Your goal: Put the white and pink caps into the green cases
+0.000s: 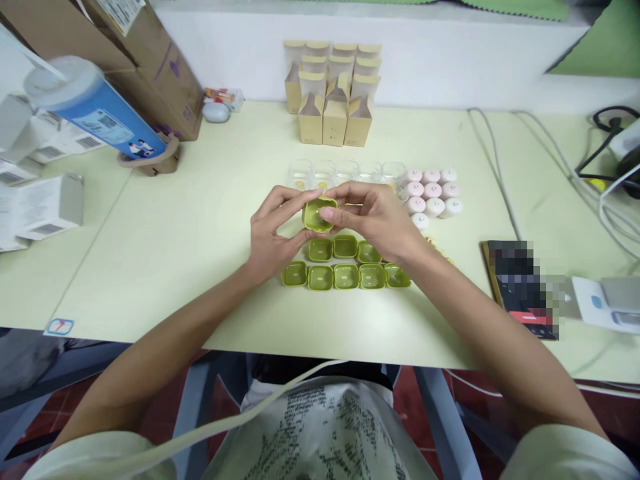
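A small green square cup (pixel 314 220) is held above the table, its hollow side turned towards me. My left hand (pixel 277 227) grips it by the edges from the left, fingers closed around it. My right hand (pixel 375 217) holds it from the right, the thumb reaching into the hollow. Just below lie two rows of similar green cups (pixel 321 279), partly hidden by my right forearm. Behind my hands stands a row of clear plastic cups (pixel 346 172), some with a yellow mark. To their right is a cluster of pale pink and white cylinders (pixel 433 193).
Open cardboard boxes (pixel 334 120) stand against the wall. At the left are a blue drink cup (pixel 115 120) in a holder, white boxes (pixel 50 207) and a large carton (pixel 165 80). A phone (pixel 520 287) and cables (pixel 500 167) lie at the right.
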### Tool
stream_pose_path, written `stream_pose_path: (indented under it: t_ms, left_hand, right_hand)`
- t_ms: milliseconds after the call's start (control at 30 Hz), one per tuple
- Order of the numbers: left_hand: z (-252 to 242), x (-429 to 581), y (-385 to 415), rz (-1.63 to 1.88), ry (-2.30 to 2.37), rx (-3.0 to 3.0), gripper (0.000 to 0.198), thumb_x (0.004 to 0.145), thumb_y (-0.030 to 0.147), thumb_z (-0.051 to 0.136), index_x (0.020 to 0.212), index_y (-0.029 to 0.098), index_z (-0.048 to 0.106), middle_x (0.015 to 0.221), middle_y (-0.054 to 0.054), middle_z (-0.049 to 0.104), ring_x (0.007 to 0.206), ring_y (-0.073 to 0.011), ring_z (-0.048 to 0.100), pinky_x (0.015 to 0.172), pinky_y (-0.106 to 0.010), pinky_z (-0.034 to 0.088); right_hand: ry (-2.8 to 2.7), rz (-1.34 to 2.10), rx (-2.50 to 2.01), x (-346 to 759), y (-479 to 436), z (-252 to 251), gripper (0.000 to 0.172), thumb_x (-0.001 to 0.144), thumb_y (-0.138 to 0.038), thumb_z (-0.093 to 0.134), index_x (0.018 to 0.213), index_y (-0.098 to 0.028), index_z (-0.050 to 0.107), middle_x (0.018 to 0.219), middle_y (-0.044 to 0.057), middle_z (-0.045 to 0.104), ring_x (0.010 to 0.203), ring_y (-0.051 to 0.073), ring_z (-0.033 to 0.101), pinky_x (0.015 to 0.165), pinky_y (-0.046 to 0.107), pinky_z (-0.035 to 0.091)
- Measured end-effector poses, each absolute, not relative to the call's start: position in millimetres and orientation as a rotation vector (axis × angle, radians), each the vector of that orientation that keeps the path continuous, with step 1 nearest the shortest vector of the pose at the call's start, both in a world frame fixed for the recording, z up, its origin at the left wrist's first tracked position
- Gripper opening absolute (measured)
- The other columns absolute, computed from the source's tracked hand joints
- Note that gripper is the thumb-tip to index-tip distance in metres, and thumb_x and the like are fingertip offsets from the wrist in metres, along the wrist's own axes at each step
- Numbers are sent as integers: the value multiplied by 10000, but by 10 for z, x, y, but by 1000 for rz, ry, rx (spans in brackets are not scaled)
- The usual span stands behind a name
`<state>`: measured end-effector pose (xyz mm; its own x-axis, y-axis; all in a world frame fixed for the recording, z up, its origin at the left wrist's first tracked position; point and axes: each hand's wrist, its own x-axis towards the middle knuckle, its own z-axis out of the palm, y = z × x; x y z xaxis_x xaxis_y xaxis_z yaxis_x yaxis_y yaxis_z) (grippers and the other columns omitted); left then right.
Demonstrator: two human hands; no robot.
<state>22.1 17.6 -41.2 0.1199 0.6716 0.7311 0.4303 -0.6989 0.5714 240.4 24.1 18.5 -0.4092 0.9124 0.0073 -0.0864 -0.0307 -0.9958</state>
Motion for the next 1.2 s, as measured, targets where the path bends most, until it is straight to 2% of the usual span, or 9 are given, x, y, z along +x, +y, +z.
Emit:
stream_pose_path:
  t_ms: [167, 333, 500, 533, 633, 733, 933, 1067, 1200]
  left_hand:
    - [-410, 232, 162, 1627, 1079, 2218, 546, 935, 699, 838, 1341, 335, 830, 1057, -39, 743, 904, -182, 661, 843, -357, 601]
    - [-399, 250, 152, 1673, 1005, 2207, 533, 941, 670, 848, 1373, 361, 810, 1054, -30, 754, 913, -181, 683, 837, -351, 603]
    - [-405, 260, 172, 1568, 1046, 1956, 803, 843, 800, 864, 1494, 357, 709, 1124, -59, 781, 1012, -225, 726, 926, -400, 632]
    - [-403, 258, 183, 1542, 1018, 1875, 805, 847, 800, 862, 1491, 342, 705, 1150, -71, 790, 1032, -229, 739, 924, -395, 638]
    - [-382, 245, 218, 1445, 892, 1616, 568, 953, 718, 814, 1329, 294, 781, 1184, -88, 813, 994, -201, 764, 848, -344, 647]
    - [-341, 237, 240, 1347, 844, 1412, 422, 962, 633, 850, 1138, 250, 825, 1041, -65, 820, 827, -152, 734, 750, -293, 633]
    - [-250, 240, 239, 1168, 789, 1263, 458, 751, 527, 1052, 959, 201, 806, 879, -37, 777, 730, -125, 682, 654, -237, 582]
    - [-221, 236, 237, 1065, 752, 1248, 443, 805, 566, 1006, 920, 196, 792, 823, -33, 745, 692, -121, 644, 639, -249, 553]
    - [-213, 237, 232, 1014, 765, 1247, 452, 811, 588, 990, 867, 199, 766, 799, -32, 722, 671, -134, 622, 627, -282, 542]
  right_hand:
    - [-1464, 1539, -916, 2388, 238, 156, 454, 758, -484, 1042, 1045, -229, 799, 1008, 19, 815, 808, 166, 746, 777, 358, 662]
    - [-1435, 1570, -912, 2374, 226, 156, 520, 710, -529, 1063, 1027, -227, 783, 986, 19, 803, 804, 163, 721, 706, 322, 612]
    - [-1338, 1577, -916, 2330, 230, 142, 585, 718, -673, 1017, 1005, -230, 767, 1042, 52, 809, 893, 184, 720, 694, 308, 606]
    - [-1320, 1571, -916, 2328, 238, 134, 593, 709, -676, 1022, 1003, -231, 763, 1031, 50, 802, 906, 186, 717, 701, 307, 610]
    - [-1294, 1532, -903, 2333, 266, 102, 624, 679, -673, 1041, 1015, -231, 755, 955, 30, 763, 902, 180, 703, 713, 298, 609]
    - [-1335, 1495, -906, 2332, 272, 78, 631, 703, -697, 1020, 1030, -234, 745, 942, 26, 746, 872, 176, 697, 699, 298, 599]
    - [-1394, 1464, -875, 2287, 214, 90, 542, 751, -607, 1018, 1007, -239, 712, 977, 5, 727, 786, 149, 685, 668, 303, 578]
    - [-1389, 1475, -901, 2279, 194, 110, 534, 723, -565, 1038, 992, -244, 706, 944, -13, 716, 744, 141, 684, 664, 304, 579]
    - [-1392, 1491, -921, 2291, 180, 124, 530, 747, -604, 1012, 1018, -252, 724, 986, 2, 741, 768, 157, 711, 704, 325, 601]
